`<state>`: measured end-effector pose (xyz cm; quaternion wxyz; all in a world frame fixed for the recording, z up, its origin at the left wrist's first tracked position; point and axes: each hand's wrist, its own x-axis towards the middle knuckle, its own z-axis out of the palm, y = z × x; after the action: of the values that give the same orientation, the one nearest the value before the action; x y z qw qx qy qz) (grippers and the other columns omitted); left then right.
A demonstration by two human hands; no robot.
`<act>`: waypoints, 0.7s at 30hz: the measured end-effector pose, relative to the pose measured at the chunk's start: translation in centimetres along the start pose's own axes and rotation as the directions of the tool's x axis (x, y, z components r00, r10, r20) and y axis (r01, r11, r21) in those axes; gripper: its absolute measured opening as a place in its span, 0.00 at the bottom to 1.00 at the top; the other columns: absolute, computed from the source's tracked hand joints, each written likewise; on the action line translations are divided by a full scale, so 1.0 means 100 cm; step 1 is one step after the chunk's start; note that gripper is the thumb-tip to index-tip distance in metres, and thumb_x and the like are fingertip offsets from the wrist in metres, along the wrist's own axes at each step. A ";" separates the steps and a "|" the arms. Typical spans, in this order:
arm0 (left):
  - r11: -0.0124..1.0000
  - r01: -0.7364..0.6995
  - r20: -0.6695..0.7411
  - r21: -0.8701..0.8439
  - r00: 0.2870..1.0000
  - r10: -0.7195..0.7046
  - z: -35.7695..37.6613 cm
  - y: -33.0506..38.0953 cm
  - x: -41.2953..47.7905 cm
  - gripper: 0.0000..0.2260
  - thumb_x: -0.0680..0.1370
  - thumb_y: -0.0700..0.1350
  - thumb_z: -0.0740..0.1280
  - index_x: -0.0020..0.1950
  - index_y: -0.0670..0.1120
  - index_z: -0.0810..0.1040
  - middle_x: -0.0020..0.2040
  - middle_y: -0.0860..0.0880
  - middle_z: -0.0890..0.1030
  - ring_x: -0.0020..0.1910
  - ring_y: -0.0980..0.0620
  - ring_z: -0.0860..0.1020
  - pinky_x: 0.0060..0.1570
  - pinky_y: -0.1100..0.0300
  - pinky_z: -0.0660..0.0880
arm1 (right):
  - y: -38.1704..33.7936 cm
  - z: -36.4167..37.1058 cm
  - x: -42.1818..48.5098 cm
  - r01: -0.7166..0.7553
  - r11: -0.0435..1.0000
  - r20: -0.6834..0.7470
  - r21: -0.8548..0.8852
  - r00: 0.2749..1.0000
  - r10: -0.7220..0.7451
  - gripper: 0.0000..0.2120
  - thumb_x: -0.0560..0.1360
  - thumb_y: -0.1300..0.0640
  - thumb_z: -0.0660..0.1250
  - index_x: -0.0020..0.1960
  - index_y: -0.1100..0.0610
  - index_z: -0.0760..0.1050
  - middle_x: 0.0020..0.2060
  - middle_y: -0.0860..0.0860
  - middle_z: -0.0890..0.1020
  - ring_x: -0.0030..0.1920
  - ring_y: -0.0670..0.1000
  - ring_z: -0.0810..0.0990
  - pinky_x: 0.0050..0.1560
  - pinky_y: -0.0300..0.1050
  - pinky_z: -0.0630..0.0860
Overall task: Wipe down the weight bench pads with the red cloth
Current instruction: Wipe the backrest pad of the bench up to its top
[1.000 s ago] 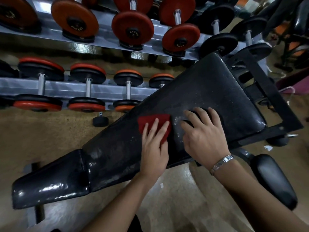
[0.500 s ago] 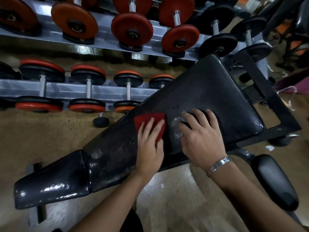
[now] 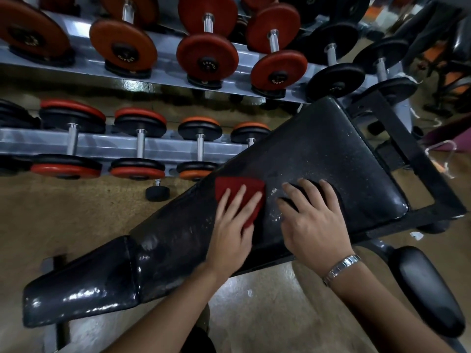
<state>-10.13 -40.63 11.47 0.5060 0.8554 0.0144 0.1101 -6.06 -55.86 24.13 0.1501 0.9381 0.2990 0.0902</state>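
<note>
**Flat left hand presses the cloth while the right braces the pad**

The red cloth (image 3: 239, 186) lies folded on the long back pad (image 3: 318, 149), near the middle of its length and toward the 12 o'clock edge. The left hand (image 3: 230, 225) lies flat on it with fingers straight and spread, probably to put even pressure across the fold so it doesn't bunch. Just beside it at 3 o'clock, apart from the cloth, the right hand (image 3: 313, 225) holds nothing. Its fingertips dent the vinyl, which looks like bracing against the tilted pad. Pale specks (image 3: 276, 215) lie between the hands, so this patch likely wants more passes. The shiny seat pad (image 3: 81, 294) lies at 7 o'clock of the cloth. The dumbbell rack (image 3: 107, 146) runs along the far side at 10 o'clock, well apart from both hands.
</note>
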 end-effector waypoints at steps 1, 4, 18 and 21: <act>0.999 -0.025 0.015 0.020 1.000 0.025 -0.003 -0.010 -0.010 0.33 0.79 0.35 0.63 0.80 0.61 0.64 0.82 0.58 0.60 0.83 0.50 0.51 0.82 0.53 0.51 | 0.000 0.000 -0.001 0.008 1.000 -0.001 -0.001 1.000 -0.008 0.14 0.72 0.56 0.65 0.56 0.55 0.81 0.65 0.55 0.79 0.67 0.61 0.74 0.72 0.65 0.63; 0.998 0.043 -0.039 0.037 0.998 -0.041 -0.009 -0.028 0.009 0.31 0.79 0.36 0.63 0.79 0.60 0.67 0.81 0.55 0.64 0.82 0.48 0.56 0.81 0.46 0.56 | 0.001 0.001 0.002 0.011 1.000 0.000 -0.004 1.000 -0.011 0.13 0.73 0.56 0.64 0.56 0.55 0.80 0.65 0.55 0.79 0.67 0.61 0.74 0.72 0.65 0.63; 0.990 0.137 -0.156 -0.041 0.978 -0.142 -0.007 -0.012 0.084 0.23 0.79 0.42 0.58 0.74 0.53 0.76 0.74 0.51 0.75 0.75 0.49 0.70 0.77 0.47 0.62 | 0.001 0.000 0.005 0.013 1.000 -0.012 0.001 1.000 -0.013 0.12 0.73 0.55 0.64 0.54 0.55 0.81 0.64 0.54 0.79 0.66 0.61 0.74 0.71 0.64 0.63; 0.975 0.181 -0.145 -0.133 0.969 -0.199 -0.012 0.006 0.130 0.22 0.78 0.45 0.56 0.70 0.52 0.80 0.68 0.53 0.81 0.69 0.51 0.76 0.72 0.50 0.69 | -0.001 -0.001 0.006 0.007 1.000 -0.016 0.000 1.000 -0.007 0.12 0.72 0.55 0.63 0.53 0.55 0.81 0.63 0.54 0.80 0.66 0.62 0.75 0.70 0.64 0.64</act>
<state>2.26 -38.15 14.80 0.5613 0.8071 0.1298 0.1290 -5.66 -55.41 24.21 0.1481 0.9363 0.3034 0.0974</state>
